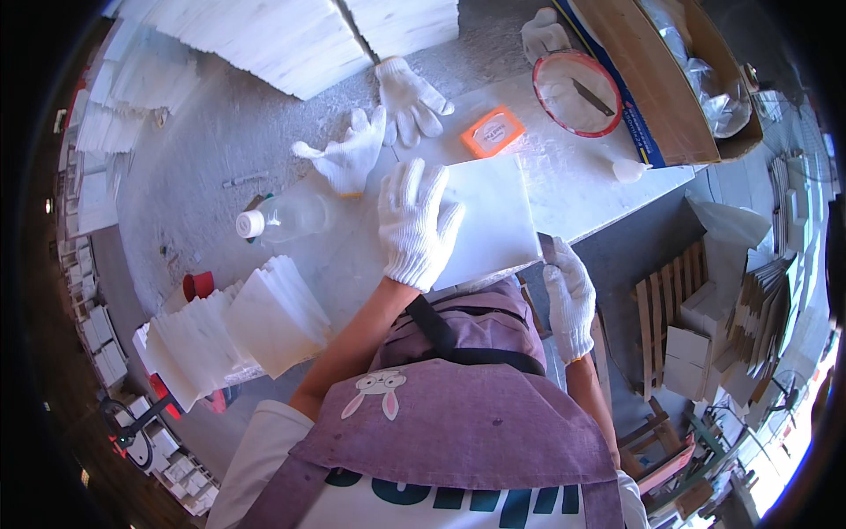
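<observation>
A white, smooth stone tile [495, 212] lies on the worktable before me, its near edge close to the table's front edge. My left hand [416, 220], in a white knitted glove, rests flat on the tile's left part with the fingers stretched away from me. At the tile's near right corner, my gloved right hand [571, 295] is closed on a dark flat tool [547, 248] held against the edge. Most of that tool is hidden by the fingers, so its exact kind does not show.
Loose white gloves [411, 101] and an orange box [493, 132] lie beyond the tile. A red-rimmed round dish [577, 93] holds a blade. Left are a clear bottle [295, 216] and stacked white tiles [273, 313]. A cardboard box [679, 79] stands far right; a wooden pallet [670, 309] stands lower right.
</observation>
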Demonstrator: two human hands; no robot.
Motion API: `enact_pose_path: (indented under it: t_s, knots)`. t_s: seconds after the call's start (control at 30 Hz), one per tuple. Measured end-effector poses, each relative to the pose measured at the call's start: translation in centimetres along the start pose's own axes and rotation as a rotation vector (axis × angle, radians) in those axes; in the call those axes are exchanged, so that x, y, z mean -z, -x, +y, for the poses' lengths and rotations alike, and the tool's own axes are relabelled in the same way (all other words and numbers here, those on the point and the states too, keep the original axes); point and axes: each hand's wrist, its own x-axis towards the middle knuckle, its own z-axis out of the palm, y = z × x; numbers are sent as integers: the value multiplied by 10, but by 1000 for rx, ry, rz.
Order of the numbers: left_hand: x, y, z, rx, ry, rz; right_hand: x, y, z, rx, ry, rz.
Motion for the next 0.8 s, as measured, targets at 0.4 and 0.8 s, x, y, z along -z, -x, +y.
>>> enact_pose_path:
  t_s: [0.4,0.8]
  knots:
    - [-5,-20,-1,185,161,-65,-31,-9,-9,-57,350,12]
    - [-9,-22,-8,201,208,86,-32,-7,6,-89,157,41]
